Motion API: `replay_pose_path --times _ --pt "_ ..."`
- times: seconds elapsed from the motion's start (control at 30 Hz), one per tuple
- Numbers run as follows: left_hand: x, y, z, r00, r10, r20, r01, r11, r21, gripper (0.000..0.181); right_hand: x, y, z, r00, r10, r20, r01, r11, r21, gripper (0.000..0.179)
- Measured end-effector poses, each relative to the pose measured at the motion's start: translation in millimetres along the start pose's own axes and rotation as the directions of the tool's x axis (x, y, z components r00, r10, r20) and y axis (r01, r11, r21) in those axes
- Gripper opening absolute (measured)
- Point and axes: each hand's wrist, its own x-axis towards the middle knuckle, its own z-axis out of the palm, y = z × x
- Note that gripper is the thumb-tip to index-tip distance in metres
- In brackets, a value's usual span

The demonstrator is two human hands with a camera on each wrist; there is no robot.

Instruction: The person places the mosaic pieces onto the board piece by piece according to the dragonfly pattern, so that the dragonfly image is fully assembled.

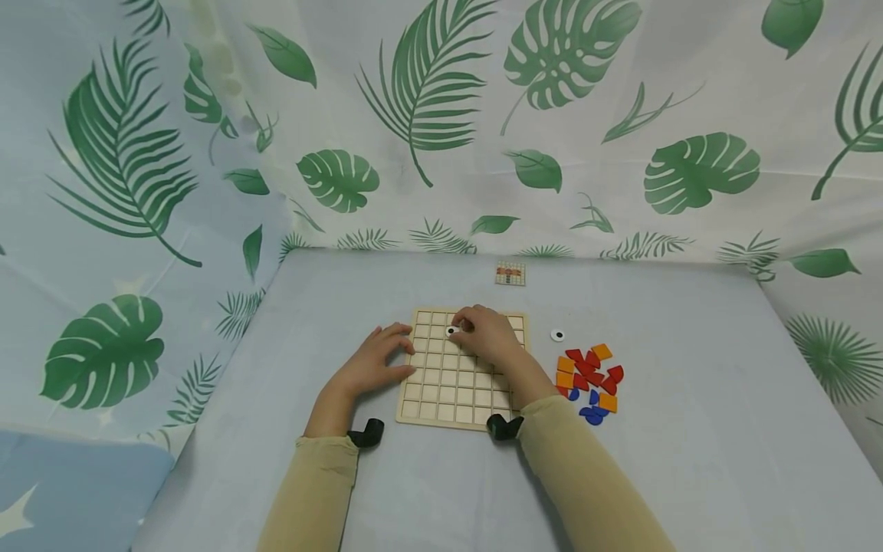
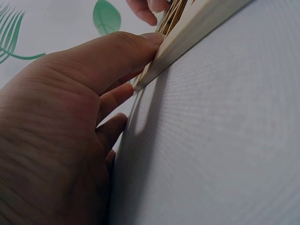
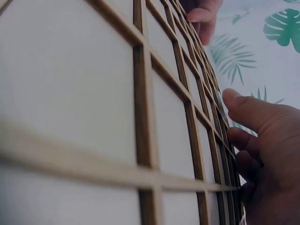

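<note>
A wooden grid board (image 1: 431, 395) with square cells lies flat in front of me. Over its upper part, my right hand (image 1: 488, 335) pinches a white eye disc (image 1: 451, 331) with a black dot between thumb and fingertips. The disc is close over a cell near the top. My left hand (image 1: 372, 360) rests at the board's left edge with loosely bent fingers. In the left wrist view, the left thumb (image 2: 126, 51) touches the wooden rim (image 2: 187, 40). A second eye disc (image 1: 557, 335) lies on the table to the right of the board.
Right of the board is a loose pile of red pieces (image 1: 583, 366), orange squares (image 1: 565, 364) and blue pieces (image 1: 593, 418). A small picture card (image 1: 510, 273) with a grid pattern lies behind the board. Leaf-print cloth (image 1: 428, 199) hangs at the back and sides of the table.
</note>
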Motion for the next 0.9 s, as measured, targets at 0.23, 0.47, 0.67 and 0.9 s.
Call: replay_pose_path --times 0.23,0.47,0.67,0.9 --pt "0.3 0.4 0.4 1.000 0.008 -0.003 -0.008 1.000 -0.003 0.028 -11.6 11 -23 1.000 -0.026 0.017 0.023 0.988 0.152 0.033" --pt "0.4 0.7 1.7 1.000 0.019 -0.013 -0.019 1.000 -0.003 0.028 -33.5 33 -68 1.000 0.013 0.006 -0.014 0.993 0.121 0.036" --pt "0.8 -1.4 2.9 0.999 0.026 -0.021 -0.026 1.000 0.000 0.028 -57.3 64 -100 0.993 0.120 0.018 -0.121 0.989 0.083 0.039" --pt "0.3 -2.3 2.0 1.000 0.006 0.000 -0.006 1.000 -0.002 0.028 -80.0 94 -111 0.967 0.247 0.065 -0.253 0.961 0.111 0.038"
